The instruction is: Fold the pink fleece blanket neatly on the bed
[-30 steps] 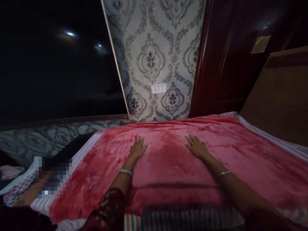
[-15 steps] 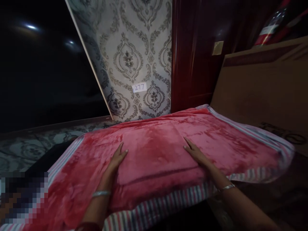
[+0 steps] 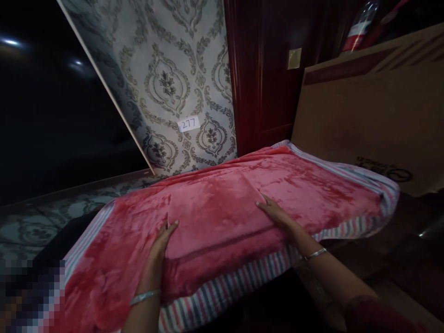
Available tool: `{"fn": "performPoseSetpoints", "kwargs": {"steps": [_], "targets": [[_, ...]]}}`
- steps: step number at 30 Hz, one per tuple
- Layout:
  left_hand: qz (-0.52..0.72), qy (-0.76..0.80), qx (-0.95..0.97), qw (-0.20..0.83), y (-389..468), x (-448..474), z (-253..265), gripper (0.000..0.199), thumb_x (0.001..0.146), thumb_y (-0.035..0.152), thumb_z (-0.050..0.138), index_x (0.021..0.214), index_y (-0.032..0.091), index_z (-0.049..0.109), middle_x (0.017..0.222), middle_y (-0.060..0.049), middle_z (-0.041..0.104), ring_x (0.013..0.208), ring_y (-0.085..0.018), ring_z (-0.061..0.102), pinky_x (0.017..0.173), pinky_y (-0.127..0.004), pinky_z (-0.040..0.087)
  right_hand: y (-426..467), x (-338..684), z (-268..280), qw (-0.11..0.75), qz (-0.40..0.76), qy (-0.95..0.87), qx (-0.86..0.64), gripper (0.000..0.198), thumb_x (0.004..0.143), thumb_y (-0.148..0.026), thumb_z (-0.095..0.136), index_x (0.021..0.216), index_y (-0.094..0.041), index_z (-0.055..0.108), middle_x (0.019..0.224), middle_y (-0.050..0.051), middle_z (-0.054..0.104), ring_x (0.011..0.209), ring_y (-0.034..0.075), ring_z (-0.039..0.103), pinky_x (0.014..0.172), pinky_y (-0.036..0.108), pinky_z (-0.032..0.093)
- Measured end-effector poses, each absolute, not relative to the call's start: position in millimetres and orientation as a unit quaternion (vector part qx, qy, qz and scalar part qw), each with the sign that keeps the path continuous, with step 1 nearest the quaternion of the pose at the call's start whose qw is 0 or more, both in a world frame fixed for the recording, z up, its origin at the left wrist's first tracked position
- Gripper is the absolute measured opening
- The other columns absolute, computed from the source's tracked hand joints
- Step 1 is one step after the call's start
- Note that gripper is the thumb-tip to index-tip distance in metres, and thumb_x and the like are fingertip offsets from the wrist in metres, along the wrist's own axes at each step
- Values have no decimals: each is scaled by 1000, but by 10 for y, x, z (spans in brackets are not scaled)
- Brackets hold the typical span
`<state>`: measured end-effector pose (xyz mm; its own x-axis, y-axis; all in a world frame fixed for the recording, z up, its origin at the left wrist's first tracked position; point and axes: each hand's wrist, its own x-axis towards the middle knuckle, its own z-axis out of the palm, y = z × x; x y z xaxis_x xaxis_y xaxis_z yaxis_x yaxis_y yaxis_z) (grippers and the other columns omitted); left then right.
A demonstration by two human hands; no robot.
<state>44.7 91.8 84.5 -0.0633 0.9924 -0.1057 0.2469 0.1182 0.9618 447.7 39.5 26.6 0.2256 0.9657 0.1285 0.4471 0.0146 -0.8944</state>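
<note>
A flat rectangular pink piece [image 3: 211,212] lies on a pink plush blanket [image 3: 305,185] with a striped border. Its straight edges show, but I cannot tell whether it is a separate cloth or a folded part of the blanket. My left hand [image 3: 163,238] is at its left edge, thumb on top and fingers along the outer side, partly hidden. At the opposite edge my right hand [image 3: 277,212] grips in a similar way, thumb above and fingers partly out of sight.
Patterned wallpaper [image 3: 166,83] with a paper label reading 277 [image 3: 189,123] rises behind. A large dark screen [image 3: 62,115] stands at left, a dark red door [image 3: 263,92] behind. At right are a cardboard box [image 3: 364,101] and a bottle [image 3: 359,27].
The view has swung to the right, so the surroundings shift left. My hands stay at the two sides of the pink piece, their fingers now closer around its edges.
</note>
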Motion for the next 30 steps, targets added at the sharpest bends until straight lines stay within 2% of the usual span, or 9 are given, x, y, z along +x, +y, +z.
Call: {"fn": "performPoseSetpoints", "kwargs": {"steps": [3, 8, 12, 15, 18, 20, 22, 25, 30], "targets": [[433, 591, 503, 459, 890, 445, 967, 60, 77, 39, 70, 132, 17, 62, 122, -12, 72, 131, -32, 56, 112, -49, 43, 321, 4442, 390, 477, 371, -528, -597, 65, 91, -41, 44, 151, -16, 43, 129, 9, 69, 108, 27, 69, 92, 43, 57], [435, 580, 503, 471, 643, 323, 1048, 65, 70, 42, 74, 129, 17, 63, 125, -12, 70, 130, -35, 56, 106, -48, 49, 41, 4507, 346, 517, 329, -527, -589, 71, 82, -46, 56, 146, -17, 49, 141, 9, 60, 124, 30, 59, 102, 44, 51], [406, 618, 483, 469, 457, 169, 868, 69, 75, 46, 71, 137, 19, 57, 134, -14, 65, 128, -33, 58, 102, -46, 51, -145, 4616, 119, 493, 347, -523, -603, 73, 81, -52, 58, 145, -19, 50, 140, 10, 60, 121, 31, 61, 101, 47, 52], [378, 650, 549, 364, 465, 125, 813, 74, 79, 50, 65, 142, 13, 52, 135, -19, 62, 127, -36, 58, 103, -52, 49, -165, 4621, 107, 479, 242, -552, -638, 70, 82, -49, 57, 146, -19, 50, 138, 12, 62, 123, 32, 60, 103, 51, 49], [338, 642, 676, 128, 496, 314, 908, 72, 82, 43, 59, 143, 6, 49, 142, -24, 55, 135, -39, 49, 111, -57, 39, -135, 4407, 297, 443, 28, -611, -655, 64, 86, -44, 55, 144, -17, 52, 143, 16, 56, 132, 34, 50, 111, 56, 39], [291, 587, 755, 20, 454, 602, 977, 64, 87, 39, 53, 142, 6, 51, 147, -24, 50, 139, -37, 44, 115, -56, 33, -117, 4124, 457, 389, -41, -671, -630, 60, 90, -43, 53, 144, -16, 53, 147, 17, 51, 137, 34, 44, 115, 56, 34], [218, 536, 816, 2, 366, 959, 990, 59, 92, 36, 49, 144, 9, 51, 151, -22, 47, 142, -35, 41, 117, -55, 31, -106, 3797, 572, 315, -36, -728, -608, 61, 92, -43, 54, 148, -19, 49, 153, 15, 45, 142, 33, 38, 116, 55, 31], [124, 506, 853, 9, 234, 1408, 893, 60, 93, 34, 51, 151, 20, 44, 160, -15, 35, 149, -36, 27, 119, -62, 22, -96, 3422, 602, 228, 1, -767, -599, 62, 94, -46, 54, 152, -27, 43, 159, 10, 38, 147, 34, 29, 117, 60, 23], [82, 512, 855, -1, 201, 1573, 656, 58, 95, 36, 50, 152, 29, 41, 164, -9, 30, 151, -38, 20, 117, -69, 14, -80, 3317, 445, 193, 31, -773, -604, 55, 99, -48, 46, 152, -34, 42, 161, 4, 35, 149, 32, 26, 118, 61, 16]]}}
